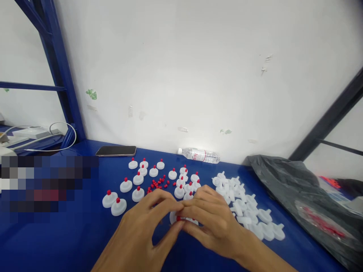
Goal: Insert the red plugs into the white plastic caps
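Observation:
My left hand and my right hand meet low in the middle of the head view, fingertips touching. Between and behind them a white spout cap with a red tip partly shows. Both hands are closed in a pinch on it, though the fingers hide most of the contact. More white with a red bit appears under my right fingers. Loose small red tips lie just beyond my left hand. Past my right hand, white spout caps with red tips stand upright.
Plain white spout caps lie heaped at right, beside a dark grey plastic bag and a clear bag of red pieces. Red-tipped caps stand at left. A phone and a lying water bottle are by the wall.

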A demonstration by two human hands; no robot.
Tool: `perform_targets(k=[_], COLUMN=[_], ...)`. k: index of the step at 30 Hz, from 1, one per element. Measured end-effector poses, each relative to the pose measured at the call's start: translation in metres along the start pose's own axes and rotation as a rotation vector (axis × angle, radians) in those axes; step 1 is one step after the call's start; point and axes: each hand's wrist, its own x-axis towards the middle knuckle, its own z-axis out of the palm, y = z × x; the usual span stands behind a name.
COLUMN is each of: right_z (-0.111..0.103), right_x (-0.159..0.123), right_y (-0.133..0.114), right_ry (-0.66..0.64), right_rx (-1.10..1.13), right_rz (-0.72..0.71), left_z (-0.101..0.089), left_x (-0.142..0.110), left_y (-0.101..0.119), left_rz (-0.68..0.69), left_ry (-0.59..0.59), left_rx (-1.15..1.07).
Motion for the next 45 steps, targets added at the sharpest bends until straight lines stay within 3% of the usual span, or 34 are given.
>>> perform_targets(k=[10,17,25,29,35,45], right_z=[-0.002,-0.008,-0.008,-0.009,-0.008,-0.002], right_x=[0.000,0.002,0.002,0.002,0.002,0.000], right_y=[-0.001,0.008,0.008,0.009,0.008,0.007], right_ry=[-0.083,0.050,0.042,0.045,0.043,0.011], right_rx=[0.013,-0.104,-0.130,-0.148,-0.151,-0.156], right_rz=[0.086,0.143,0.129,0.144,0.144,0.145], left_z=[-0.013,-0.023,-0.027,-0.013,0.010,0.008], left_x=[0.005,0.011,0.005,0.001,-0.008,0.003], left_y=[-0.007,-0.031,-0.041,-0.038,-0.045,-0.048], left_rz=[-0.108,-0.247,-0.182,-0.150,-0.096,-0.094], left_ry=[-0.014,-0.091,-0.201,-0.104,-0.133,-0.175], left_rx=[0.183,0.510,0.897,0.837,0.765,0.817])
